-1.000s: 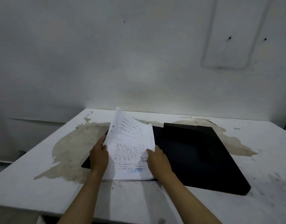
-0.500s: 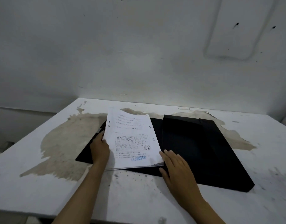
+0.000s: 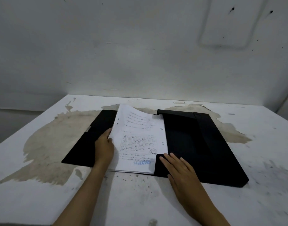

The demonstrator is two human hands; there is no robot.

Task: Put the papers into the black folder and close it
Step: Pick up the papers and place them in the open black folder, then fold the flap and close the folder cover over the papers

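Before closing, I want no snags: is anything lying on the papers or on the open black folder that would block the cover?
Nothing visible besides the hands: left hand grips the white papers, right hand rests flat on the black folder.

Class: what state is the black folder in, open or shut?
Open. The black folder lies spread flat on the table, papers resting on its inside.

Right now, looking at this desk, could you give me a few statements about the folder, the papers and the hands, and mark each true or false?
1. The black folder lies open on the table. True.
2. The papers sit on the bare table, clear of the folder. False: they lie on the open folder.
3. The left hand holds the papers' left edge. True.
4. The right hand is lifted off the folder. False: it rests flat on a folder flap.
5. A blue stamp marks the top sheet. True.
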